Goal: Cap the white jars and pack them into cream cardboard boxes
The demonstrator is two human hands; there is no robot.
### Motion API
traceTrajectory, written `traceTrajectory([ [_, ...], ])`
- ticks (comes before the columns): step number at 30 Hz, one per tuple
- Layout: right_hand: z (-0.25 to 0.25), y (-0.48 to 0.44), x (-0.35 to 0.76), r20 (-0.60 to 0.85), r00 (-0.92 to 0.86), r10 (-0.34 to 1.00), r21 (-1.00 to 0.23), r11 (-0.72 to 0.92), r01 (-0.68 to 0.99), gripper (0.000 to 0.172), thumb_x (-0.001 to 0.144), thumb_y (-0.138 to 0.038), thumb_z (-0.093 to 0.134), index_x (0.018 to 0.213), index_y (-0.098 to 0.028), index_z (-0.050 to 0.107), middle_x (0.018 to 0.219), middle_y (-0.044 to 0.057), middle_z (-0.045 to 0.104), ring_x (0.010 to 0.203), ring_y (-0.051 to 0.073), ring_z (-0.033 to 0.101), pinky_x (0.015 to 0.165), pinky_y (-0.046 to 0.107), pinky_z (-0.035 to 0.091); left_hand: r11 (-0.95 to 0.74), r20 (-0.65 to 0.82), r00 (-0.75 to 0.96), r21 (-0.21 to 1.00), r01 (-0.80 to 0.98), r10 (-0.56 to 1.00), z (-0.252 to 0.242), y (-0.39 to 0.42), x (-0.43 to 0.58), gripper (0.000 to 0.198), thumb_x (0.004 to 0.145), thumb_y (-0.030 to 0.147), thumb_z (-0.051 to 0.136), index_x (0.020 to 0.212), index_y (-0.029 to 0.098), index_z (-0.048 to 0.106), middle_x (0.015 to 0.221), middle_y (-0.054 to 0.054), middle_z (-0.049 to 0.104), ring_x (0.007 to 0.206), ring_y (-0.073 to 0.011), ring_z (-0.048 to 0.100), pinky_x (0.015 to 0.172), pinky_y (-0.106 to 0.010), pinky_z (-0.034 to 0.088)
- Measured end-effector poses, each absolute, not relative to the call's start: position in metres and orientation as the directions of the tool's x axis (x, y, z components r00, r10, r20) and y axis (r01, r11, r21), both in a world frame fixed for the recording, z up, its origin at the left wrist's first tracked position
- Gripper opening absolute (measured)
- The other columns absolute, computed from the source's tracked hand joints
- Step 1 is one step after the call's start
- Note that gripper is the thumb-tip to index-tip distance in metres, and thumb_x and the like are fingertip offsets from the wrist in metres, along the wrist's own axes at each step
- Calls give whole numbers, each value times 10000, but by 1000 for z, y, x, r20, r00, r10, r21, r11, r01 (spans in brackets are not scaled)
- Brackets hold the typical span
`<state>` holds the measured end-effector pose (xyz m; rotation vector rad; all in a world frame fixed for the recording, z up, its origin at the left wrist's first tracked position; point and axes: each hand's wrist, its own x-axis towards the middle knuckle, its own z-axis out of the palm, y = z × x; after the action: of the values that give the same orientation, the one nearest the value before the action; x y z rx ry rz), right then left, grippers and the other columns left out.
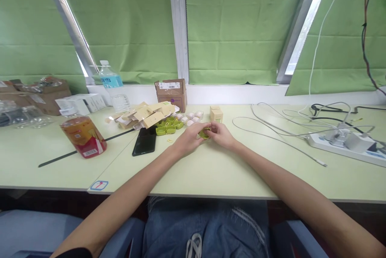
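Observation:
Between my two hands, just above the table, is a small green container [204,133], partly covered by my fingers. My left hand [189,139] grips it from the left, fingers curled round it. From the other side the fingers of my right hand [222,134] pinch it. Beyond them stands a small tan carton [216,114], upright. Several round pale pieces in clear packaging [190,119] lie to its left. Nearer the phone sit several more green containers [170,125], some of them piled together.
A black phone [144,141] lies left of my hands, with flattened tan cartons [147,114] behind it. Farther left are a red-orange package [84,136] and a water bottle [113,87]. A brown box [171,94] stands at the back. Cables and a power strip [350,147] occupy the right.

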<state>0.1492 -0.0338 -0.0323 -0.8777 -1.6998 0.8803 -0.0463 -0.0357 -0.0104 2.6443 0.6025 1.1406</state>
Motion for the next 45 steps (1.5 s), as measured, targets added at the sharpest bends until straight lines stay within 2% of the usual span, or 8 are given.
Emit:
traceTrajectory([
  [4,-34,-33,147,450,-200,870,-839,489,239,182,823,-309,670,958,-189,646,838,24,700,735,176,637,670,297,497,-904,657,621,320,284,428,-13,-32,-47,495,898,166,712,1378,217,600,1294,-109,720,1158,-263,679,1035,-445,539],
  [10,-40,-28,149,362,-287,887,-923,385,27,287,742,-280,761,983,-185,639,946,47,753,834,195,702,734,306,552,-896,616,651,311,317,444,-12,-30,-47,516,899,150,696,1396,229,583,1344,-94,698,1209,-267,657,1056,-445,522],
  [19,-37,-31,151,353,-292,889,-933,357,-40,247,738,-291,779,928,-188,660,888,28,762,794,181,699,715,284,543,-904,615,662,295,309,427,-11,-34,-46,511,910,170,703,1399,229,568,1316,-93,704,1182,-262,658,1027,-428,522],
  [29,-33,-33,142,437,-147,887,-884,454,108,124,736,-233,699,830,-199,624,759,-15,677,722,165,625,661,270,483,-903,606,670,278,327,429,-10,-36,-43,443,941,177,649,1373,239,575,1251,-99,694,1158,-270,638,1024,-450,514],
  [31,-30,-31,142,390,-169,905,-915,402,46,149,724,-237,725,828,-200,625,754,-12,671,711,166,621,649,273,484,-891,622,638,322,320,454,-11,-35,-42,469,942,213,663,1398,246,555,1290,-103,679,1178,-266,630,1020,-440,525],
  [34,-24,-28,152,264,-220,939,-962,240,-129,222,713,-277,788,839,-195,624,770,9,684,684,169,631,655,297,507,-830,659,504,444,338,558,-12,-28,-42,595,902,307,733,1449,238,510,1382,-128,624,1181,-263,617,889,-380,584],
  [38,-21,-26,174,119,-301,946,-951,21,-310,272,692,-201,797,918,-181,648,789,17,685,670,151,634,679,296,516,-742,602,433,555,376,670,-15,-17,-48,523,889,385,740,1354,192,601,1202,-120,694,1039,-241,646,725,-324,581],
  [45,-28,-26,166,70,-387,919,-945,-63,-321,257,698,-123,750,947,-156,696,786,40,705,639,131,612,609,253,489,-756,552,519,521,397,653,-20,-19,-48,312,941,359,679,1188,172,720,1001,-64,762,822,-184,655,725,-309,521],
])
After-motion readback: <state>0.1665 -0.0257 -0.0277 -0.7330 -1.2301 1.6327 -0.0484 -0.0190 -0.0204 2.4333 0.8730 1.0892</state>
